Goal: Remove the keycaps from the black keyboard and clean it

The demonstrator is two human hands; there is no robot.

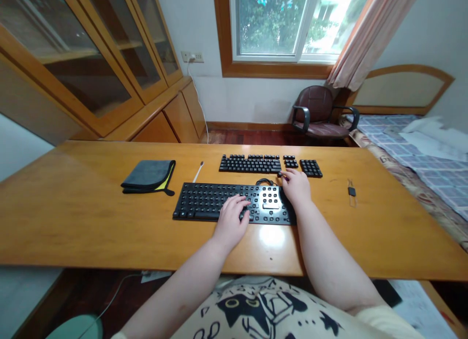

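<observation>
A black keyboard (204, 201) lies on the wooden desk with bare key sockets showing and a few long keys at its lower left. My left hand (232, 216) rests on its lower middle, fingers stretched out and holding nothing. Just behind the keyboard's right part, my right hand (298, 187) pinches a small black keycap (280, 174) between thumb and fingertips. Loose black keycaps (250, 163) stand in keyboard order farther back, with a number-pad block (310, 168) at their right. Part of the keyboard's coiled cable (265, 181) shows behind it.
A folded grey cloth (148, 175) with a yellow inside and a white toothbrush (198, 171) lie to the left. On the right is a wire keycap puller (351, 191) with a black grip. Beyond the desk (91, 217) stand an armchair (318, 112) and a bed (398, 139).
</observation>
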